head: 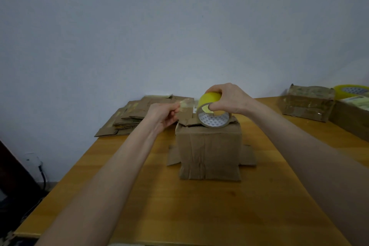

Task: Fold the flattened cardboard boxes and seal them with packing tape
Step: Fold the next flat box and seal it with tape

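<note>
On the far left of the wooden desk [199, 215], against the pale wall, lies a stack of flattened boxes [131, 118]. At the far right stand a folded, taped box [306, 104] and, right of it at the picture's edge, another box [351, 120], with a spare tape roll [352, 90] behind them. A wall socket with a cable [35, 162] shows low on the left, beyond the desk's edge. The cardboard box [208, 150] being worked on stands upright in the middle of the desk, its bottom flaps splayed out to left and right and its top flaps folded roughly shut. Much of its top is hidden by the yellowish tape roll [213, 113] and the hand on it. The right hand [229, 99] grips this roll on edge over the box top, fingers curled over the rim and thumb in the core; whether the roll touches the cardboard cannot be told. The left hand [161, 115] pinches the free end of a clear strip of tape [186, 104] between thumb and fingertips, the strip stretched from the roll to the left, above the box's far left corner. Both bare forearms reach forward from the near edge and converge over the box, the left hand partly covering the flattened stack behind it.
</note>
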### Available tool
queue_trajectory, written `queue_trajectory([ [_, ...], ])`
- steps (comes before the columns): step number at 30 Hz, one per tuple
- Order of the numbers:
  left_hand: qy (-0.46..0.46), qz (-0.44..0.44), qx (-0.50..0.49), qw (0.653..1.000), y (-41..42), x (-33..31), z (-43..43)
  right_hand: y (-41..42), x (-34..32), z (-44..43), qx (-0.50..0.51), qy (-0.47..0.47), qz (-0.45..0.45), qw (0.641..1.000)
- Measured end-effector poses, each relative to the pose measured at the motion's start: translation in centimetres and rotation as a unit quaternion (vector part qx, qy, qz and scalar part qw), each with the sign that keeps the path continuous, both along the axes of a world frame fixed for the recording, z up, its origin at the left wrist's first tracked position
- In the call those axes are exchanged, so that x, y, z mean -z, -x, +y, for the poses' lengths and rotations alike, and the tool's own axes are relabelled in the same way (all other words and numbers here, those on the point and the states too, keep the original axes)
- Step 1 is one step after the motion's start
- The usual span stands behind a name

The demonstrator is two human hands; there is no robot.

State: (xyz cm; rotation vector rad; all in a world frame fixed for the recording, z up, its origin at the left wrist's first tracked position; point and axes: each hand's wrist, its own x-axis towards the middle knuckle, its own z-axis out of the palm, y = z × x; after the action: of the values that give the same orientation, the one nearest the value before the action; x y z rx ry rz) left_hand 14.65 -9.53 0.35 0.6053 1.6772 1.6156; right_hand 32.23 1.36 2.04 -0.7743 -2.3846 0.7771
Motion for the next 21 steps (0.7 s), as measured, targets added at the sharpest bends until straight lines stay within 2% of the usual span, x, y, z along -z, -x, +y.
queue_trajectory([
  [6,0.004,-0.006,-0.018,1.000,0.8,0.9,-0.9,0.6,0.2,0.2,0.000,-0.014,-0.025,1.000],
  [15,-0.004,-0.027,-0.047,0.999,2.3,2.3,-1.5,1.1,0.7,0.8,-0.013,-0.015,0.007,1.000],
  [21,0.000,-0.046,-0.061,0.997,2.7,3.1,-2.1,1.5,0.5,0.8,-0.029,-0.022,-0.019,0.999],
])
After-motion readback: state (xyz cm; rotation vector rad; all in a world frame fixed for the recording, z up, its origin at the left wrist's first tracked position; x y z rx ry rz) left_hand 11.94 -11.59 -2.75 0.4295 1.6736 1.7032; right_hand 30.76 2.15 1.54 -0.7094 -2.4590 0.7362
